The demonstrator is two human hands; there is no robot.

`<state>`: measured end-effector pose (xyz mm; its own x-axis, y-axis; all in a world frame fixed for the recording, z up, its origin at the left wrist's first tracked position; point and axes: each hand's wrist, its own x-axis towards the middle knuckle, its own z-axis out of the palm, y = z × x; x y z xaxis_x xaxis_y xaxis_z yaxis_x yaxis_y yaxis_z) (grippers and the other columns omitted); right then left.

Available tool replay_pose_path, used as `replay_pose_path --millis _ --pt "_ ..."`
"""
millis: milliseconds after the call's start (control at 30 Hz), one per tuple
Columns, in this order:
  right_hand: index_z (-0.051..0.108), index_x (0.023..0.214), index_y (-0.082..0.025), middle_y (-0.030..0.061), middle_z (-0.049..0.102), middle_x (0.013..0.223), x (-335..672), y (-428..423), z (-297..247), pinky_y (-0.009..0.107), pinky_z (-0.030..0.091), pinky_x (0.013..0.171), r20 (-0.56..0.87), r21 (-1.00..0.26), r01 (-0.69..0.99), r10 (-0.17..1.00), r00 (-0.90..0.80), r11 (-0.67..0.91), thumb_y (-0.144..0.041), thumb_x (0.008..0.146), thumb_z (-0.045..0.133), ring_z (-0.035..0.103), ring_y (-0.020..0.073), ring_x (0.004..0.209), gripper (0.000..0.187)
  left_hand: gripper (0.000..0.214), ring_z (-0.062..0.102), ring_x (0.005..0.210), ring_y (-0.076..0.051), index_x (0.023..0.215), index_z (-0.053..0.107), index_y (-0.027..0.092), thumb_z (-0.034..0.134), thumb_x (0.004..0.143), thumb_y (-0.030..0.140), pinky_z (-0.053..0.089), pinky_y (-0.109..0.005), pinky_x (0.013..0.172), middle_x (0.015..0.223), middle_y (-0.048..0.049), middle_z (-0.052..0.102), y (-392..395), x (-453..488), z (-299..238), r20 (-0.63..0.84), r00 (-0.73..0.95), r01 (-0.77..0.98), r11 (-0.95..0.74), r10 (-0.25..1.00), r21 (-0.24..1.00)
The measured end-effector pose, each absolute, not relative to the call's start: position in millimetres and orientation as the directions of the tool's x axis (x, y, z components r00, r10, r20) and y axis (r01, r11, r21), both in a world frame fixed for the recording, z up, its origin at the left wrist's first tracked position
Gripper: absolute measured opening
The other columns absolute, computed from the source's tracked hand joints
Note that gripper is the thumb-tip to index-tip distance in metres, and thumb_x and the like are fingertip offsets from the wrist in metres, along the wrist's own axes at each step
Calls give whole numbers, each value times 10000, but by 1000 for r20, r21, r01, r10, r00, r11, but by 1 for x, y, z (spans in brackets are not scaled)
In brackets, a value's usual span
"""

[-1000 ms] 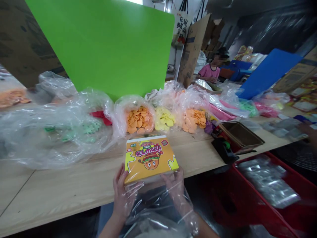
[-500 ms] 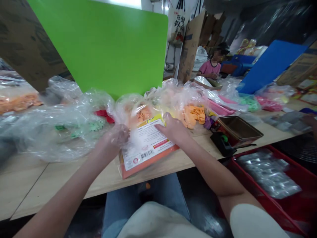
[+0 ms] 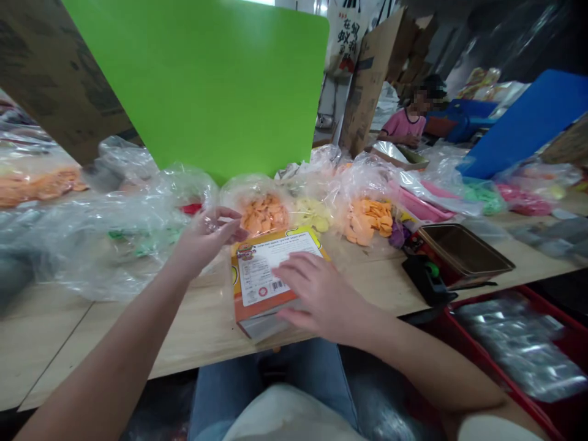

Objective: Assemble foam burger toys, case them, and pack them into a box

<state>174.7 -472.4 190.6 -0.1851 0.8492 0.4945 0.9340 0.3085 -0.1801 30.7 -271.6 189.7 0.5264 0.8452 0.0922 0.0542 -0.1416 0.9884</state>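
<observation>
An orange box (image 3: 264, 272) lies back side up on the wooden table (image 3: 101, 343), its white label with a barcode facing me. It sits inside a clear plastic sleeve. My right hand (image 3: 316, 294) rests flat on the box's near right corner with fingers stretched out. My left hand (image 3: 206, 236) hovers at the box's far left corner, fingers curled in a pinch on the clear plastic there.
Clear bags of orange chips (image 3: 264, 211), yellow chips (image 3: 312, 214) and more orange chips (image 3: 367, 220) line the table behind the box. A green board (image 3: 206, 86) stands upright behind them. A brown tray (image 3: 463, 251) and tape dispenser (image 3: 425, 278) sit right. A red crate (image 3: 519, 349) holds packets. Another person (image 3: 407, 119) sits far back.
The box went from front side up near my lap to back side up on the table. My right hand slid from the far edge to the near right corner; my left hand rose slightly.
</observation>
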Motion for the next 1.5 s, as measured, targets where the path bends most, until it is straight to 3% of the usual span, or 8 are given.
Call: replay_pose_path --millis 167,400,533,667,833,1000,1300,1500 --pt "582 775 -160 32 603 724 156 -442 198 300 452 762 473 -187 888 831 -293 420 -224 899 443 536 149 763 196 185 668 690 -172 803 580 162 646 719 312 536 -327 723 697 -18 682 -276 21 196 123 487 -75 -99 865 992" --pt "443 1244 -201 103 501 1249 144 -379 245 450 250 1045 727 -44 949 661 -184 312 -272 862 501 348 245 1255 393 265 658 737 -177 879 663 160 648 726 375 547 -317 730 811 -45 687 -277 -2 205 215 520 -107 -187 827 977" --pt "416 1233 -220 19 633 882 149 -336 265 388 415 862 608 -275 892 784 -127 358 -250 863 497 577 179 895 379 259 661 800 -190 910 657 162 661 727 344 538 -339 779 901 -61 688 -276 -10 202 286 508 -131 -255 813 958" --pt "355 1251 -202 -21 603 739 153 -321 269 289 446 639 577 -457 804 815 -58 381 -295 876 469 561 133 649 403 201 655 753 -141 814 642 174 735 653 250 532 -288 772 837 -14 680 -270 -14 201 365 220 -333 -283 905 900" --pt "458 1165 -242 57 605 998 143 -338 258 391 412 841 850 -32 940 504 -154 341 -254 883 466 535 204 955 282 158 636 662 -105 805 660 176 703 688 274 533 -265 723 770 2 675 -272 -8 211 246 315 -480 -70 917 874" --pt "530 1114 -221 43 614 1038 130 -350 244 357 411 856 741 360 863 453 -496 355 -182 895 450 501 198 1022 236 199 635 686 -128 836 684 177 709 671 287 537 -264 682 798 -19 687 -278 -14 211 218 367 -427 -44 904 903" --pt "590 989 -137 63 624 911 123 -342 255 334 441 783 698 384 843 480 -532 376 -180 905 422 506 187 883 193 153 606 641 -131 918 638 198 555 801 251 489 -245 611 781 -16 631 -287 -31 215 553 448 12 -623 703 782" --pt "580 774 -175 37 611 804 117 -339 260 304 461 759 854 47 911 456 -249 410 -161 856 452 515 153 812 152 146 553 541 -111 864 658 217 537 805 275 449 -228 545 673 13 613 -289 -24 220 575 340 61 -627 744 776"
